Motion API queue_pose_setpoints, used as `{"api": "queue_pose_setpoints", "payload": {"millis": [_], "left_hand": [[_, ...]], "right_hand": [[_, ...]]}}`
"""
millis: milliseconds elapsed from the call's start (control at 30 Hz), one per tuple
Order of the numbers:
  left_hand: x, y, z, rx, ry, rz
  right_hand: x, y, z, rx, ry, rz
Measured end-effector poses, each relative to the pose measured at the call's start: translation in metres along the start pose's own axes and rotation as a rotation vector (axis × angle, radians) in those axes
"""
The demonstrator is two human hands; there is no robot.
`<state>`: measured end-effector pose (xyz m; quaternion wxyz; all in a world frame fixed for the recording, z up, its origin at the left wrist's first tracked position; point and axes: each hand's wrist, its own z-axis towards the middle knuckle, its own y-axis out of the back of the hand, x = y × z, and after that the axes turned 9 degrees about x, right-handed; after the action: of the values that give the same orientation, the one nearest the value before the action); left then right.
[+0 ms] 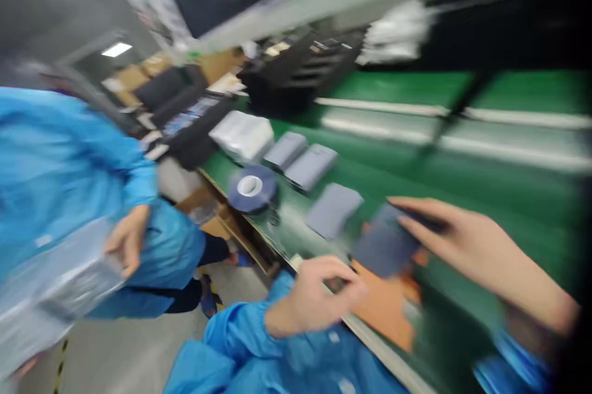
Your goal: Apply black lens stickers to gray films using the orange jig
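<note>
With our right hand (467,246) we pinch the dark grey flat panel (382,246) at its edge, over the orange pad (386,314), probably to leave its face uncovered. Our left hand (317,295) is curled nearby; whether it grips something, we cannot tell.

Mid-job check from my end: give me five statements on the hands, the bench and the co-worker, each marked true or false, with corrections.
1. The right hand holds a dark grey piece. True.
2. The left hand holds the tape roll. False: the roll lies on the green bench, apart from that hand.
3. The orange piece lies beside the roll. False: it lies near both hands.
4. A white package sits beyond the roll. True.
5. The co-worker's sleeve is orange. False: it is blue.
</note>
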<state>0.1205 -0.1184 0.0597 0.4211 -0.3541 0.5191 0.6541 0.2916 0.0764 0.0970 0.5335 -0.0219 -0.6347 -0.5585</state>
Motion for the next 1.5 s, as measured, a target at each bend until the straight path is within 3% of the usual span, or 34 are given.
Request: {"api": "queue_pose_setpoints", "payload": {"millis": [67, 133, 233, 367, 700, 900, 1000, 1267, 1500], "left_hand": [[0.030, -0.013, -0.018, -0.063, -0.050, 0.198], [0.053, -0.024, -0.031, -0.013, -0.123, 0.379], [0.068, -0.035, -0.044, 0.099, -0.201, 0.519], [0.068, -0.040, -0.049, 0.148, -0.243, 0.603], [0.080, -0.044, -0.055, 0.209, -0.200, 0.753], [0.080, -0.049, -0.055, 0.476, -0.169, 0.964], [0.080, -0.053, -0.055, 0.541, -0.158, 1.020], [0.085, -0.060, -0.056, 0.449, -0.183, 1.042], [0.091, -0.063, -0.056, 0.384, -0.231, 1.029]], "right_hand": [[-0.024, 0.000, -0.015, 0.066, -0.124, 0.053], [-0.043, -0.001, -0.019, 0.087, -0.127, 0.082], [-0.054, 0.000, -0.018, 0.121, -0.117, 0.127], [-0.049, 0.001, -0.020, 0.175, -0.098, 0.142], [-0.039, -0.015, -0.017, 0.408, -0.084, 0.101], [-0.039, -0.025, -0.015, 0.470, -0.103, 0.028], [-0.043, -0.034, -0.015, 0.467, -0.086, 0.000], [-0.055, -0.067, -0.013, 0.417, -0.158, -0.365], [-0.053, -0.082, -0.039, 0.278, -0.172, -0.439]]}}
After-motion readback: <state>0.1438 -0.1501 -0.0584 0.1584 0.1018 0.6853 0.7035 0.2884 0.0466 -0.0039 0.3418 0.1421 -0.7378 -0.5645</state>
